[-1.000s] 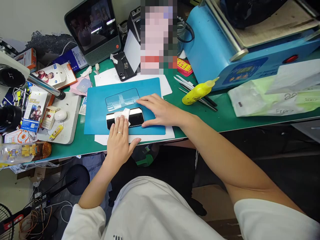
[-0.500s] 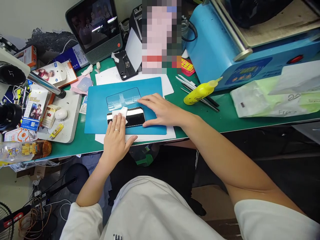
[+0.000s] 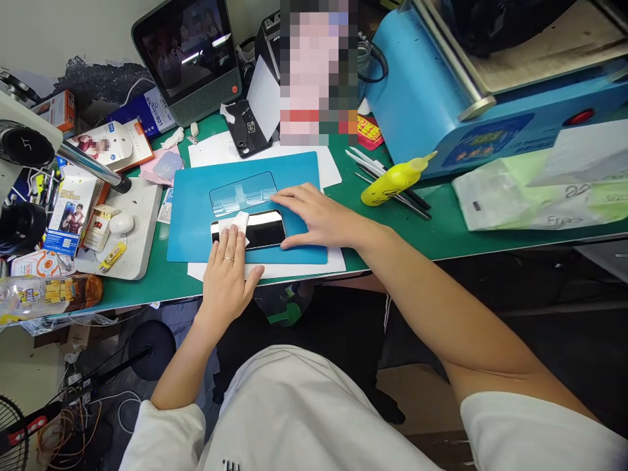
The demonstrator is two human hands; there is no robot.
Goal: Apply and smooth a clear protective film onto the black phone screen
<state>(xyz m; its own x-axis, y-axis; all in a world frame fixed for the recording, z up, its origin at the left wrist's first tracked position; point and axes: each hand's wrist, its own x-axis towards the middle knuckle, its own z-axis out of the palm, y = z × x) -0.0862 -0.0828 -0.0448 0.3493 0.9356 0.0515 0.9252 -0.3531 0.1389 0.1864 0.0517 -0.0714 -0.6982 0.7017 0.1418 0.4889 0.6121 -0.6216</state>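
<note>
A phone (image 3: 266, 229) with a dark, shiny screen lies face up on a blue mat (image 3: 191, 203). My left hand (image 3: 229, 268) lies flat on its left half, fingers stretched out and pressing a folded white wipe (image 3: 237, 224) against the glass. At the phone's right end rests my right hand (image 3: 314, 216), thumb and fingers apart, the thumb by the lower right corner. Its fingertips reach the right edge of a clear, dark-rimmed screen protector (image 3: 243, 194), which lies on the mat just behind the phone.
A yellow squeeze bottle (image 3: 395, 180) lies across several thin tools on the right. Behind the mat sits an opened black phone case (image 3: 248, 127). A blue machine (image 3: 441, 98) stands at the back right, a smart display (image 3: 184, 59) at the back left. A microscope stand (image 3: 142, 248) occupies the left.
My left hand and the wipe have shifted very slightly left along the phone screen. The right hand has stayed where it was.
</note>
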